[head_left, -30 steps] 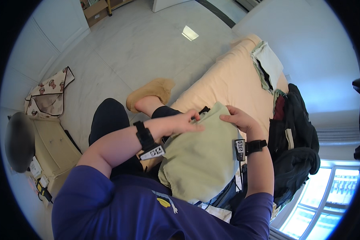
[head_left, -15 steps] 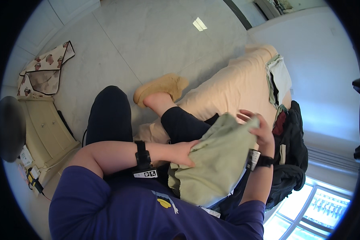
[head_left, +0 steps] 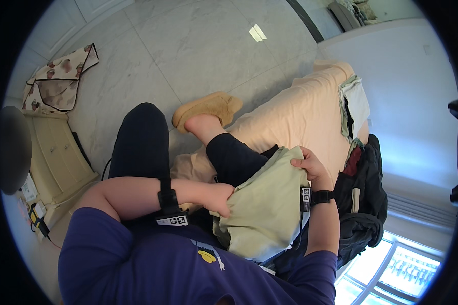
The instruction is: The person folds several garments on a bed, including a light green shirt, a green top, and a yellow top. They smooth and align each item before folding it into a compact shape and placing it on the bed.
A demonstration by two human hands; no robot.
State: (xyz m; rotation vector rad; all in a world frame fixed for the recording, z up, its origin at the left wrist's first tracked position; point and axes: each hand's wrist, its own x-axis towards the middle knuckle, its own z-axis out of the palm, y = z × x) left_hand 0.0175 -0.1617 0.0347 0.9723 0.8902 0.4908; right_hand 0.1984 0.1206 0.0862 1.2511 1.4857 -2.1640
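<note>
I have one pale green cloth (head_left: 262,211) in my lap, spread between my two hands, close against the front of my shirt (head_left: 152,267). My left hand (head_left: 220,198) is closed at its left edge, the fingers curled so that I cannot tell how much fabric sits inside the fist. My right hand (head_left: 310,165) grips the upper right corner, thumb lying on top and the other fingers mostly hidden beyond the edge. So the cloth lies to the right of my left hand, and below and to the left of my right one; its long axis seems to slant from my belly up toward that right hand, which is the nearer to its far end, while my left hand is about midway along its side. Counting what is around me: two wrist straps, the left (head_left: 166,195) and the right (head_left: 323,196); one tan slipper (head_left: 206,109) on my foot; one peach sheet (head_left: 300,109) beyond the cloth; one stack of folded clothes (head_left: 357,104) at its far end, layers too tight to count; one heap of dark clothes (head_left: 364,198) to my right, pieces tangled past counting; one cream cabinet (head_left: 56,157) and one patterned bag (head_left: 58,91), both off to my left.
</note>
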